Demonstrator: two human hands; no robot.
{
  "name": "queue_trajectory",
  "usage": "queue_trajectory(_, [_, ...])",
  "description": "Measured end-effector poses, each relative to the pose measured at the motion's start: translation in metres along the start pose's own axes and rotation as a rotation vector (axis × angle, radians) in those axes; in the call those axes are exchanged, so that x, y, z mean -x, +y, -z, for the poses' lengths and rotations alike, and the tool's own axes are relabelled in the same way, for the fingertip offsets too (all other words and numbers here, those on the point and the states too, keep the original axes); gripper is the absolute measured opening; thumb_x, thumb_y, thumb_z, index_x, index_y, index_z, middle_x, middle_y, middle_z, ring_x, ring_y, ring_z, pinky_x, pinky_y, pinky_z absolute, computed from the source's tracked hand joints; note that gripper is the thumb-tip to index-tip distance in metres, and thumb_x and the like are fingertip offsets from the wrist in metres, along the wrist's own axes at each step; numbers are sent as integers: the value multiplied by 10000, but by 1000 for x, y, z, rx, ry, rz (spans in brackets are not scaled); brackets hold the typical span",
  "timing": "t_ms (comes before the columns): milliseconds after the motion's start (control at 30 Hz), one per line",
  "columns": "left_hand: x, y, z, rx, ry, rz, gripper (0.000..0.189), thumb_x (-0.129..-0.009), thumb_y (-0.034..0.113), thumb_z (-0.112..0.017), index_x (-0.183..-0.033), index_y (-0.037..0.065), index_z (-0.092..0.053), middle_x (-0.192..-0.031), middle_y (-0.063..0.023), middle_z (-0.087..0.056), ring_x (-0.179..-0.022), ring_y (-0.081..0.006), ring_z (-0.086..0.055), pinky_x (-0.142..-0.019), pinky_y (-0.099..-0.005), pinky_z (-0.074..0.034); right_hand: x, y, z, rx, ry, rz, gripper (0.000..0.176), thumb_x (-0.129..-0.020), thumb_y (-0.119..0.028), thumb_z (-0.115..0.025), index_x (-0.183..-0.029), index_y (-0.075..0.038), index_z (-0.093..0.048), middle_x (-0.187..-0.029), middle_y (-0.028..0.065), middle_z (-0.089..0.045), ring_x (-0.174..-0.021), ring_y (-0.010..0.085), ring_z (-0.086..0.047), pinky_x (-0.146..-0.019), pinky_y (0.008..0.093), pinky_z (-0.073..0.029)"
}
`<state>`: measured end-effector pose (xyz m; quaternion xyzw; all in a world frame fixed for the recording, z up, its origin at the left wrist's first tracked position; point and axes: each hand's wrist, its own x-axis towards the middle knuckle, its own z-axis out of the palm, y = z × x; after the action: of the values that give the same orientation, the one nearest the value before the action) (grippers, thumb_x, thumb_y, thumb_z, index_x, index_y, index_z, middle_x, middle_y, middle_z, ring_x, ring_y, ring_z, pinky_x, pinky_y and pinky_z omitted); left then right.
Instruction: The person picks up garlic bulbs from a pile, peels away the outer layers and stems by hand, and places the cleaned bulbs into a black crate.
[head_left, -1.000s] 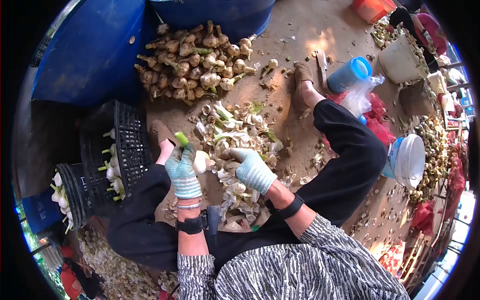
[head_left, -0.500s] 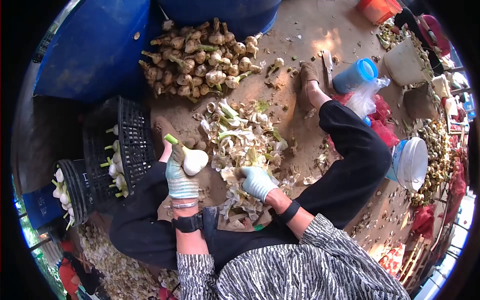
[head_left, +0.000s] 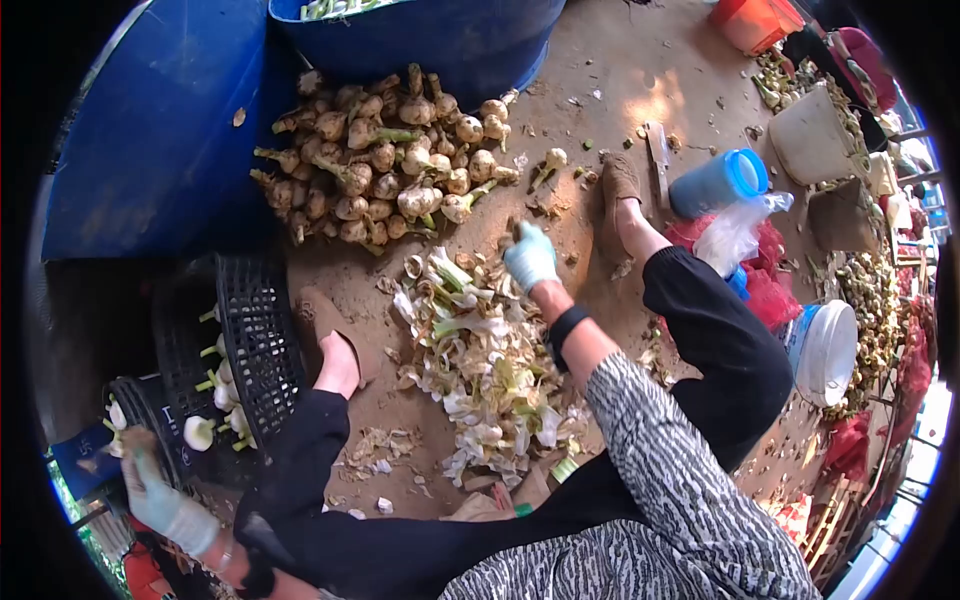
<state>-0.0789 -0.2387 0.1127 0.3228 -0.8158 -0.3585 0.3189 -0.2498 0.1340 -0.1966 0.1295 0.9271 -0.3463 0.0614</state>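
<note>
My left hand [head_left: 160,495], in a pale glove, is at the lower left beside a black tub [head_left: 150,400] with white garlic bulbs; its fingers are blurred. My right hand [head_left: 530,255], also gloved, is over the ground between the unpeeled garlic pile [head_left: 380,160] and the heap of peeled skins [head_left: 490,350]. Its fingers are bent together, and I cannot make out anything in them. Cleaned bulbs with green stems [head_left: 225,385] lie in the black crate [head_left: 262,340]. A single bulb [head_left: 555,158] sits right of the pile.
Blue tubs [head_left: 430,50] stand behind the pile. A knife [head_left: 657,160] lies near my right foot. On the right are a blue container [head_left: 720,180], red netting [head_left: 768,285], a white bucket [head_left: 828,350] and pale buckets [head_left: 815,135]. Part of another person [head_left: 145,575] shows at the lower left.
My left hand has swung from the middle to the lower left, and the white bulb it held is no longer in it. My right hand has moved forward from the skins toward the pile.
</note>
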Motion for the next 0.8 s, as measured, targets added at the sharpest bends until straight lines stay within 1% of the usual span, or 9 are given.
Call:
queue_trajectory(133, [89, 13, -116, -89, -504, 43, 108, -748, 68, -546, -767, 15, -638, -803, -56, -624, -779, -153, -566, -731, -274, -448, -85, -19, -6, 215, -53, 27, 353, -706, -161, -574, -1039, -56, -521, -1083, 196, -517, -959, 361, -532, -823, 408, -446])
queue_trajectory(200, [141, -2, -161, -124, -859, 224, 172, -684, 29, -580, -845, 20, -639, -783, -90, -621, -705, -190, -583, -634, -297, -468, -118, -20, -17, 338, -52, 75, 350, -697, -146, -570, -1034, -68, -520, -1052, 192, -528, -973, 380, -512, -804, 442, -444])
queue_trajectory(300, [194, -26, -200, -9, -1064, 144, 368, -691, 50, -639, -1051, 21, -568, -990, -136, -591, -919, -236, -577, -822, -308, -448, -134, -16, -37, 406, -18, 139, 279, -683, -114, -565, -958, -63, -577, -1025, 188, -541, -990, 338, -502, -781, 443, -440])
queue_trajectory(433, [194, -43, -230, 280, -1024, 660, 440, -743, 128, -685, -1120, -29, -522, -1069, -130, -581, -940, -175, -564, -807, -275, -459, -126, -2, -37, 240, 84, 207, 150, -637, -25, -576, -784, -46, -592, -839, 154, -579, -796, 316, -556, -688, 390, -470])
queue_trajectory(567, [162, -53, -245, 616, -964, 750, 567, -800, 317, -630, -1230, -3, -446, -1133, -98, -529, -875, -164, -581, -730, -255, -485, -35, -41, 55, -333, -513, 160, 126, -679, -15, -586, -789, -59, -626, -822, 162, -612, -736, 324, -586, -687, 385, -478])
queue_trajectory(667, [166, -63, -249, 747, -1017, 778, 700, -784, 494, -570, -1249, -2, -404, -1152, -90, -519, -933, -209, -569, -794, -295, -472, 36, -52, 66, -203, -571, 568, 230, -641, 2, -595, -862, -59, -611, -772, 121, -593, -732, 235, -584, -652, 332, -471])
queue_trajectory(700, [162, -52, -237, 916, -1124, 998, 583, -758, 271, -680, -1210, -16, -447, -1057, -87, -562, -869, -187, -585, -748, -288, -502, 54, -63, 71, -138, -607, 622, 245, -643, -17, -602, -882, -69, -616, -789, 119, -596, -739, 223, -585, -654, 331, -471])
queue_trajectory(767, [171, -42, -212, 860, -993, 797, 541, -741, 230, -701, -1175, -8, -481, -1004, -90, -578, -846, -181, -592, -742, -289, -507, 73, -69, 79, -111, -580, 655, 260, -686, -42, -585, -946, -54, -591, -831, 88, -592, -743, 204, -582, -671, 308, -483])
queue_trajectory(800, [168, -29, -196, 904, -1038, 795, 548, -715, 207, -725, -1158, -12, -488, -989, -87, -578, -823, -178, -597, -731, -276, -511, 85, -78, 94, -607, -631, 309, 264, -719, -52, -571, -983, -45, -569, -855, 67, -579, -741, 187, -578, -678, 299, -491])
